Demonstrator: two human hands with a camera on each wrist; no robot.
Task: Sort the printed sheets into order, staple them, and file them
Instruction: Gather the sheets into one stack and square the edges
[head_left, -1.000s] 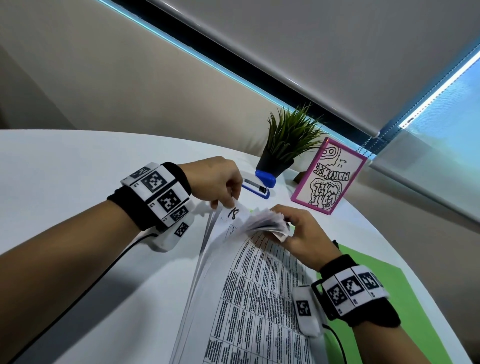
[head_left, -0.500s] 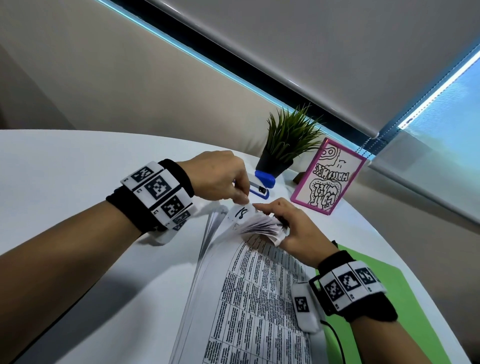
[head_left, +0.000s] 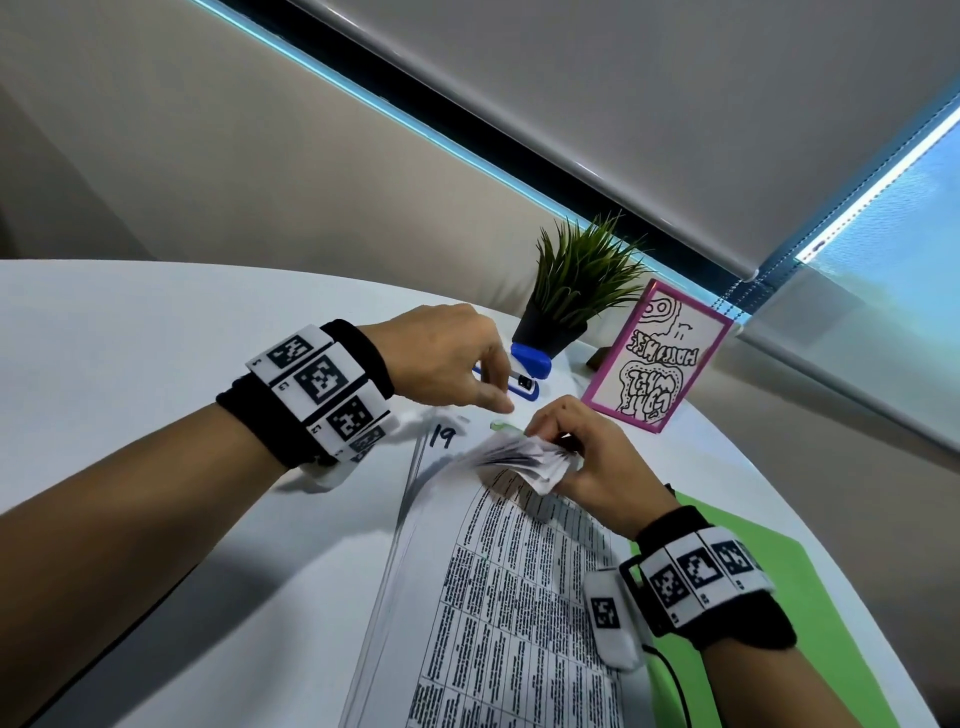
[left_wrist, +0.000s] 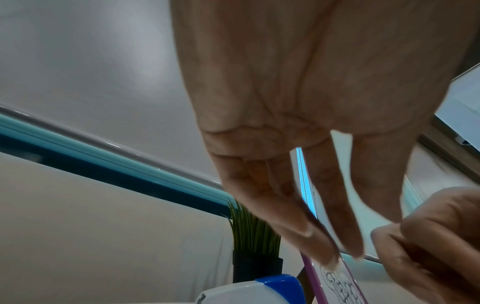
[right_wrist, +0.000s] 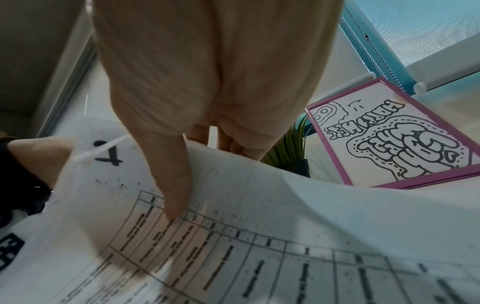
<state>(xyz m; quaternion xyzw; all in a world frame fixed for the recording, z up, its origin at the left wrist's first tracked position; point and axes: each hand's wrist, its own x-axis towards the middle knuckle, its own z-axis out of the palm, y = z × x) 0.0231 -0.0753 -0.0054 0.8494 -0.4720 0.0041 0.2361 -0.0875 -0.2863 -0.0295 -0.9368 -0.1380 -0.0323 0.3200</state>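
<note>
A stack of printed table sheets (head_left: 493, 597) lies on the white table (head_left: 130, 389), running away from me. My right hand (head_left: 550, 447) grips the far corners of several sheets, bent up and fanned (head_left: 519, 457); in the right wrist view its thumb (right_wrist: 174, 205) presses on the top printed sheet (right_wrist: 259, 257). The sheet laid bare beneath shows a handwritten "19" (head_left: 444, 436). My left hand (head_left: 498, 402) hovers just above that corner with straight fingers (left_wrist: 345, 226) and holds nothing. A blue and white stapler (head_left: 524, 374) lies just behind the left hand. A green folder (head_left: 779, 597) lies under my right wrist.
A potted grass plant (head_left: 571, 291) stands behind the stapler at the table's far edge. A pink-framed drawing (head_left: 654, 358) leans to its right, close to my right hand. A cable (head_left: 670, 675) runs from the right wrist over the folder.
My left hand has let go of the sheet corner it was pinching and moved slightly right and up. More corners have gone into the right hand's fan, and the sheet marked 19 now shows.
</note>
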